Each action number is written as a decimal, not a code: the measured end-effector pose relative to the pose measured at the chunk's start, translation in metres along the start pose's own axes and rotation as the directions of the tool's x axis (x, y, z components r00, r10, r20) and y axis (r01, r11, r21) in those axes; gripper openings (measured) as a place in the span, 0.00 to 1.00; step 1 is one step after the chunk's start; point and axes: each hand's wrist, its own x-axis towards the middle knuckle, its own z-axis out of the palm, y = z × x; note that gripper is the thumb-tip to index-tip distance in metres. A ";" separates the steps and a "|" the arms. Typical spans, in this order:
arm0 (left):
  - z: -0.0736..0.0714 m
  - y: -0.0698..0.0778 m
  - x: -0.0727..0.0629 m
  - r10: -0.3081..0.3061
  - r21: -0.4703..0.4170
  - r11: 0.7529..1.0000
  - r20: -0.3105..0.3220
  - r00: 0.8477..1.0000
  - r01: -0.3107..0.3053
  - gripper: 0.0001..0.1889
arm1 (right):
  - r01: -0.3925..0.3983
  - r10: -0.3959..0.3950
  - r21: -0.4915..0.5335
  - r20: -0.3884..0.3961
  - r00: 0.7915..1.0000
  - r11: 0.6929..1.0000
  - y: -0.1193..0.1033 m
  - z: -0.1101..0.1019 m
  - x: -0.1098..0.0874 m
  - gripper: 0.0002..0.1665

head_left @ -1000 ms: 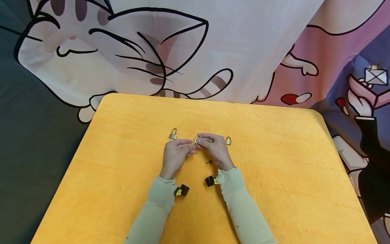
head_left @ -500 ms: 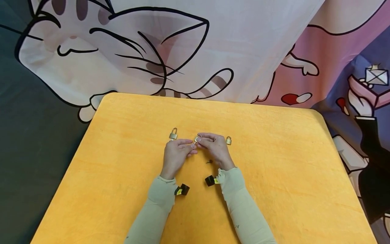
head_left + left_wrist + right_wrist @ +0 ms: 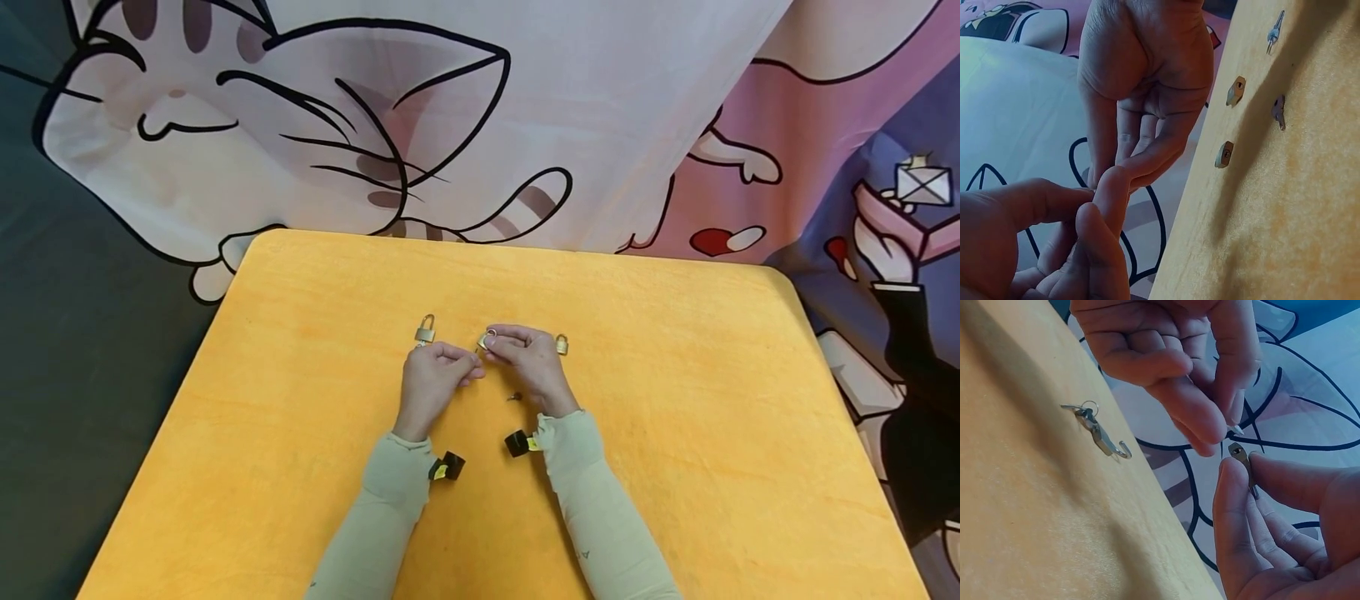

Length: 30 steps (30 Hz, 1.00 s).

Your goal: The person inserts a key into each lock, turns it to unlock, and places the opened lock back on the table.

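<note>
My right hand [image 3: 531,360] pinches a small brass padlock [image 3: 1238,452] between thumb and fingers, its keyhole end facing my left hand. Opposite it, my left hand [image 3: 437,383] pinches what looks like a small key; only a silvery tip [image 3: 1236,430] shows, just apart from the lock. In the left wrist view the fingers of both hands overlap and hide lock and key. Beyond my left hand lies a larger padlock [image 3: 425,332] with its shackle open and keys on a ring beside it. A loose key [image 3: 515,397] lies near my right wrist.
Right of my right hand lies a small closed padlock [image 3: 562,344]. The left wrist view shows two padlocks there, one nearer [image 3: 1224,155], plus another key [image 3: 1275,32]. The yellow table [image 3: 675,417] ends at a printed cloth [image 3: 600,125].
My left index finger, straighter before, is now bent towards the thumb, and its tip has drawn back slightly from the padlock. My right hand keeps nearly the same place.
</note>
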 end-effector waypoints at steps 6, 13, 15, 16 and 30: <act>-0.001 -0.003 -0.001 0.055 0.042 0.998 -0.012 0.998 -0.054 0.02 | 0.002 -0.002 0.004 0.002 1.000 1.000 0.002 0.001 -0.001 0.22; -0.002 -0.004 0.000 0.150 0.131 0.982 -0.077 0.986 -0.139 0.05 | 0.009 -0.010 0.020 0.010 1.000 1.000 0.001 0.001 0.000 0.22; -0.002 -0.004 0.000 0.169 0.156 0.976 -0.094 0.981 -0.154 0.05 | 0.011 -0.011 0.020 0.011 1.000 1.000 0.001 0.001 0.000 0.22; -0.002 -0.004 0.000 0.175 0.165 0.974 -0.098 0.980 -0.157 0.05 | 0.012 -0.012 0.022 0.012 1.000 1.000 0.001 0.000 0.000 0.22; 0.000 -0.003 0.000 0.130 0.174 0.979 -0.129 0.983 -0.106 0.07 | 0.002 -0.004 0.043 0.056 0.998 0.999 0.001 0.002 -0.001 0.22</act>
